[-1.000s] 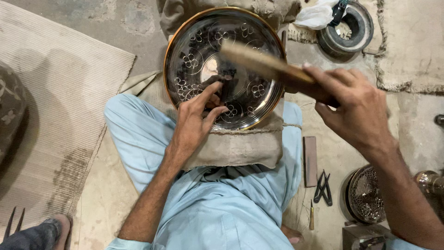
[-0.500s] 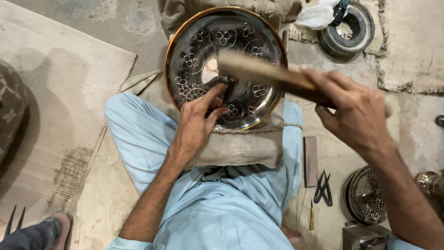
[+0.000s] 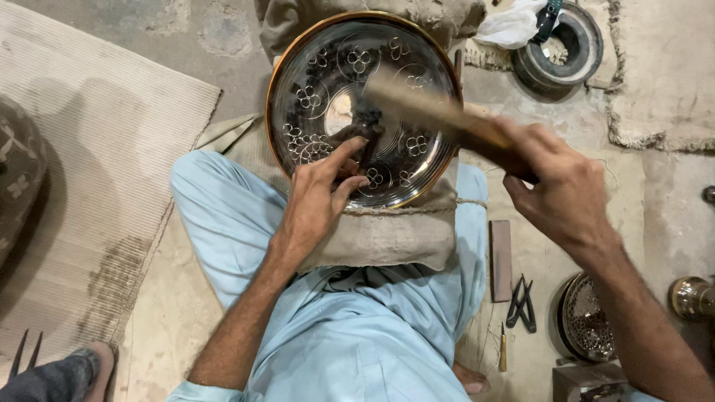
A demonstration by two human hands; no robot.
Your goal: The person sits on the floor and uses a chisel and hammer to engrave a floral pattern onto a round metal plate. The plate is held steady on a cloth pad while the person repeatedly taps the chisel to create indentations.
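A round metal plate (image 3: 313, 67) with a copper-coloured rim and engraved flower patterns lies on a cloth pad (image 3: 387, 234) over my knees. My left hand (image 3: 320, 197) rests on the plate's lower part and pinches a small dark chisel (image 3: 370, 138) upright against the metal. My right hand (image 3: 562, 190) grips the handle of a wooden mallet (image 3: 439, 112), whose blurred head hangs just above the chisel's top.
A woven mat (image 3: 97, 171) lies at the left. A ring-shaped stand (image 3: 558, 45) with white cloth sits top right. By my right leg are a flat stone (image 3: 500, 260), dark pliers (image 3: 521, 301), a small tool (image 3: 503, 350) and another engraved plate (image 3: 585, 316). Someone's foot (image 3: 93, 365) shows bottom left.
The mallet has swung down and left towards the chisel. My left hand has shifted slightly on the plate, still on the chisel.
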